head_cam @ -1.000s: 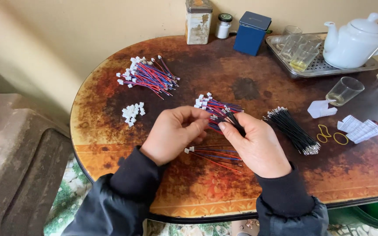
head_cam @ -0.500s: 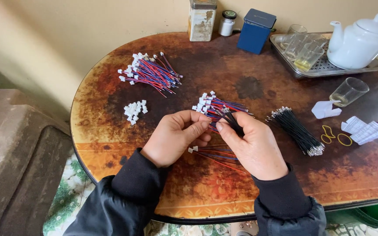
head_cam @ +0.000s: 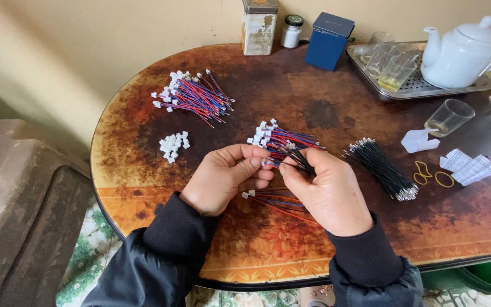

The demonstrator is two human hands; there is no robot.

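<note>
Small white plug [head_cam: 267, 164] sits pinched betw. thumb & forefinger of the left hand [head_cam: 225, 177], other fingers curled in, so hand closed on it. Right hand [head_cam: 328, 190] is clamped round a few black wires [head_cam: 302, 162], their bare ends pointing at the plug; the two hands meet fingertip to fingertip above the table [head_cam: 291, 250], nr the middle of its front edge.

Just behind the hands: loose pile of red & blue wires w/ white plugs [head_cam: 279, 139]. Under the hands, closer to front edge, a few more red/blue wires [head_cam: 277, 203] lie flat. Right of right hand, a bundle of black wires [head_cam: 379, 167] lying slantwise. Toward the left edge, a little heap of white plugs [head_cam: 174, 146]; behind it a bigger red/blue wire pile [head_cam: 194, 98].

Back right corner: metal tray [head_cam: 421, 88] w/ white teapot [head_cam: 461, 51] & glasses. Back edge: blue box [head_cam: 328, 41], old tin [head_cam: 258, 25].
</note>
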